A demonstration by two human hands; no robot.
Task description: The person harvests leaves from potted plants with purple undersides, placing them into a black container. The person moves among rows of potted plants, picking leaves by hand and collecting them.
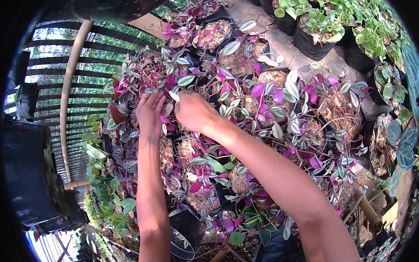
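Striped tradescantia plants (278,95), with purple undersides and silvery-green leaves, spread before me in black plastic grow bags. My left hand (150,110) reaches up into the foliage at the left of the bed. Its fingers are nearly straight, the tips touching leaves; whether a stem lies between them is unclear. Just right of it, my right hand (193,110) is curled with its knuckles up. A pale leaf (174,95) juts from the thumb side of that hand, seemingly pinched there. The right fingertips are mostly hidden by the hand itself.
Bagged green-leaved plants (322,25) line the far right. A slatted shade screen (90,68) with a bamboo pole (70,91) rises at left. An overturned black pot (187,234) lies beside my left forearm. Bamboo framing (369,211) shows at lower right.
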